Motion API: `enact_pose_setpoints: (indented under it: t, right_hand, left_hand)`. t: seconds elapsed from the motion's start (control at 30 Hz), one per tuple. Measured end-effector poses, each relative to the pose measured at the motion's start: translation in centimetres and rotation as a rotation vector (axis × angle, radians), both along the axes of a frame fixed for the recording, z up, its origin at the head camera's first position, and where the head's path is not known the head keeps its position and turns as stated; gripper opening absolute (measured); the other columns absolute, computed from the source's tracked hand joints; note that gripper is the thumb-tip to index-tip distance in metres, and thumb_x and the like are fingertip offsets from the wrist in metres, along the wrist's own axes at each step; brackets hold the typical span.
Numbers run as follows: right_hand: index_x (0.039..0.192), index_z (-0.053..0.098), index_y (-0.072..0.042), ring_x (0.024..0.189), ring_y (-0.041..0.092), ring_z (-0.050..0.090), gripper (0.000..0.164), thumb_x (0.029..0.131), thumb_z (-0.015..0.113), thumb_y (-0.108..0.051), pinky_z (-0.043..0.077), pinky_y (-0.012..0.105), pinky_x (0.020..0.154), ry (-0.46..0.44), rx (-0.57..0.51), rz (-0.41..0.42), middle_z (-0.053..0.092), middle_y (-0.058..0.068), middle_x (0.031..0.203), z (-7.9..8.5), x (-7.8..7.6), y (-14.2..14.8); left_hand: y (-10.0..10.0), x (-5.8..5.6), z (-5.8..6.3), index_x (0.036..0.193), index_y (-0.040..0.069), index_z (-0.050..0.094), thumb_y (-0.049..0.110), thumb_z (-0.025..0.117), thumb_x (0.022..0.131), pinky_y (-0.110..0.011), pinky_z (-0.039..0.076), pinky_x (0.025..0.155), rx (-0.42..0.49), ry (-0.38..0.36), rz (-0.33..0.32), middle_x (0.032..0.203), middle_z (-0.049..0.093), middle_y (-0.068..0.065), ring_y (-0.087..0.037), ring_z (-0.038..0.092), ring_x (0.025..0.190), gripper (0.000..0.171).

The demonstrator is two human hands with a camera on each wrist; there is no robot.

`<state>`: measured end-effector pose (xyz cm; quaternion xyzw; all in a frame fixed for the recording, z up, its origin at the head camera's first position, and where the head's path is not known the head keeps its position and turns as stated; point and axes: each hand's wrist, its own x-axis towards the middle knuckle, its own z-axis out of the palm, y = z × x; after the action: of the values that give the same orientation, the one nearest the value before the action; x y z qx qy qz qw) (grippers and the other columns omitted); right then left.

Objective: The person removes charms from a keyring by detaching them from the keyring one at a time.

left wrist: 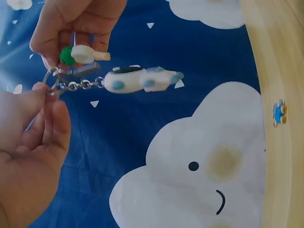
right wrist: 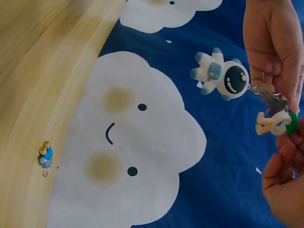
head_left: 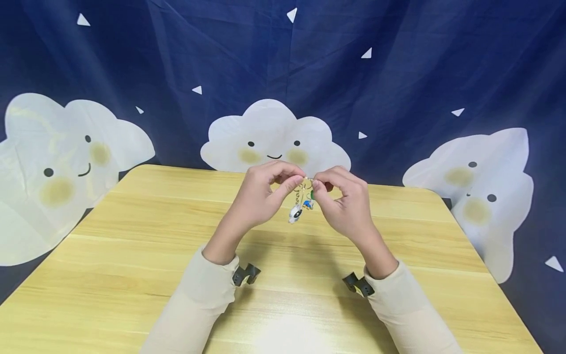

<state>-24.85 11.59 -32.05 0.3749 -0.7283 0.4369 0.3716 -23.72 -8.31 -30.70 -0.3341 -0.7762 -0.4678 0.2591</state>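
Behind everything we see a dark blue backdrop (head_left: 243, 49) printed with smiling clouds (head_left: 274, 132). In front of it stretches a light wood counter (head_left: 132, 246). Over the counter the left hand (head_left: 265, 194) and right hand (head_left: 347, 196) meet almost fingertip to fingertip, each with thumb and fingers pinching the top end of a keychain (left wrist: 107, 83) — though the right hand's exact contact is partly hidden from us.

The keychain hangs in the air between the two hands, clear of the counter. Its largest piece is a white astronaut (right wrist: 223, 76) with blue-green patches, and we expect it to be light, smooth and rather stiff, swinging freely if jerked. Beside the right fingertips sits a smaller green-topped figure (left wrist: 80, 53), probably just as light and a little slippery. A blue figure (right wrist: 45, 154), with its own small loop, lies apart on the counter; we would take it by the body.

Smaller again are a flat metal piece (left wrist: 85, 71), the chain (left wrist: 85, 84) and the ring (left wrist: 47, 75). We judge the ring thin, springy and hard on fingertips — best held at its edge, the charms left to dangle.
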Motion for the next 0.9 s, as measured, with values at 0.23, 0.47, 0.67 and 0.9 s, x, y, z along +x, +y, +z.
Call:
enact_pose_setpoints:
  t: [0.23, 0.47, 0.67, 0.9]
  right_hand:
    - [0.082, 0.073, -0.004, 0.073, 0.016, 0.056, 0.015, 0.090, 0.061, -0.006, 0.045, 0.024, 0.069, 0.049, -0.068, 0.015, 0.065, 0.005, 0.075, 0.05, 0.11, -0.25]
    - [0.080, 0.073, -0.004, 0.072, 0.018, 0.056, 0.015, 0.090, 0.061, -0.006, 0.045, 0.025, 0.069, 0.093, -0.115, 0.011, 0.064, 0.006, 0.073, 0.11, 0.09, -0.47]
    - [0.080, 0.071, -0.003, 0.071, 0.019, 0.056, 0.016, 0.091, 0.061, -0.007, 0.044, 0.025, 0.069, 0.152, -0.095, 0.002, 0.064, 0.006, 0.074, 0.18, 0.04, -0.43]
    - [0.081, 0.071, -0.001, 0.072, 0.018, 0.055, 0.020, 0.094, 0.059, -0.010, 0.044, 0.026, 0.068, 0.166, -0.090, -0.005, 0.064, 0.007, 0.075, 0.11, 0.10, -0.42]
  left_hand:
    - [-0.26, 0.14, 0.01, 0.108, 0.004, 0.074, 0.011, 0.071, 0.097, -0.028, 0.053, 0.070, 0.140, -0.262, -0.119, 0.099, 0.075, -0.001, -0.015, 0.066, 0.080, 0.013]
    - [-0.29, 0.02, -0.13, 0.109, 0.000, 0.073, 0.007, 0.073, 0.094, -0.029, 0.055, 0.076, 0.244, -0.403, -0.207, 0.100, 0.073, -0.006, -0.021, 0.066, 0.088, 0.016]
    - [-0.15, 0.01, -0.08, 0.104, 0.001, 0.073, 0.006, 0.074, 0.093, -0.033, 0.058, 0.080, 0.288, -0.504, -0.241, 0.094, 0.072, -0.007, -0.019, 0.065, 0.084, 0.012]
    - [-0.48, -0.03, -0.13, 0.105, -0.007, 0.070, -0.001, 0.066, 0.096, -0.030, 0.055, 0.077, 0.357, -0.528, -0.373, 0.097, 0.072, -0.006, -0.020, 0.061, 0.079, 0.012]
